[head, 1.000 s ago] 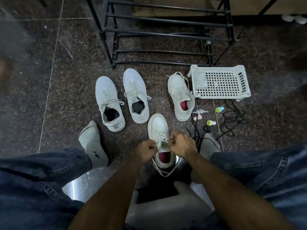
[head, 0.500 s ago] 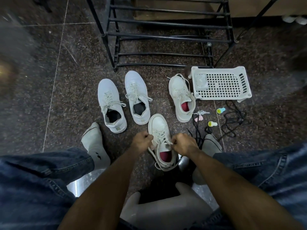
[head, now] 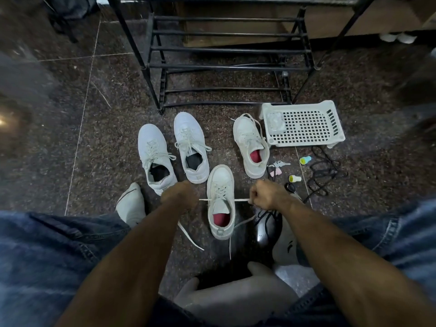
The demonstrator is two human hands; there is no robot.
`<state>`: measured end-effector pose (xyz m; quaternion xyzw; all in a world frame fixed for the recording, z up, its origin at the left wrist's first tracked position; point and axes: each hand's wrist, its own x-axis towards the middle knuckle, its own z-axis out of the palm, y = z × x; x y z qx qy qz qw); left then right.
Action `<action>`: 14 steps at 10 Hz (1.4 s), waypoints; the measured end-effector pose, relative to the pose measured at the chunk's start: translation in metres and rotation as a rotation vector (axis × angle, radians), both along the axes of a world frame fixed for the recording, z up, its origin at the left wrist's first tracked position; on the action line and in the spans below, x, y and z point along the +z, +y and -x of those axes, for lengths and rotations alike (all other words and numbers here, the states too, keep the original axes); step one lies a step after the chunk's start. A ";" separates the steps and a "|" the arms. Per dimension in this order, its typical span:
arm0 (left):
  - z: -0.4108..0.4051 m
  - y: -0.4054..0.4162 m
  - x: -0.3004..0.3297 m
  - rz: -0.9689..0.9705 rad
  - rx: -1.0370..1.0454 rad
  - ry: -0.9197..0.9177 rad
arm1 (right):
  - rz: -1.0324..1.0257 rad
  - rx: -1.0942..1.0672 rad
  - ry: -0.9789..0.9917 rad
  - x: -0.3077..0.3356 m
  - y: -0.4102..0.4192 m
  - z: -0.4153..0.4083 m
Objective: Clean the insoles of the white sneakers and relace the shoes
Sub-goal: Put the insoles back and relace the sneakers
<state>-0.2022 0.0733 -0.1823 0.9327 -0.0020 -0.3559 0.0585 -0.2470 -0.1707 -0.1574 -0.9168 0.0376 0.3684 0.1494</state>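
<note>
A white sneaker with a red insole (head: 221, 199) stands on the floor between my legs, toe pointing away. My left hand (head: 180, 194) grips one end of its white lace (head: 240, 200) to the left of the shoe. To the right, my right hand (head: 265, 194) pinches the other end. The lace runs taut and level across the top eyelets, and its loose tails trail down on the floor. Its mate, a second white sneaker with a red insole (head: 251, 147), lies further off to the right with its lace loose.
Two more white sneakers with dark insoles (head: 155, 156) (head: 191, 147) stand to the left. A white perforated basket (head: 303, 125) sits at the right, near small caps, keys, scissors and black laces (head: 323, 171). A black shoe rack (head: 224, 67) stands ahead. My socked feet flank the shoe.
Both hands have moved apart sideways from the shoe's tongue, pulling the lace ends out tight. The camera view has shifted a little downward.
</note>
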 end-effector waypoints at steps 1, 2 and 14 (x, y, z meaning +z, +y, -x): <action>0.004 0.005 0.000 0.015 0.032 0.048 | 0.023 -0.011 0.040 -0.004 -0.002 0.003; 0.000 0.010 0.012 0.193 0.228 0.211 | -0.079 -0.013 0.167 0.004 -0.006 -0.003; -0.026 -0.065 0.143 1.025 0.040 0.159 | -1.010 -0.793 0.193 0.072 0.008 -0.063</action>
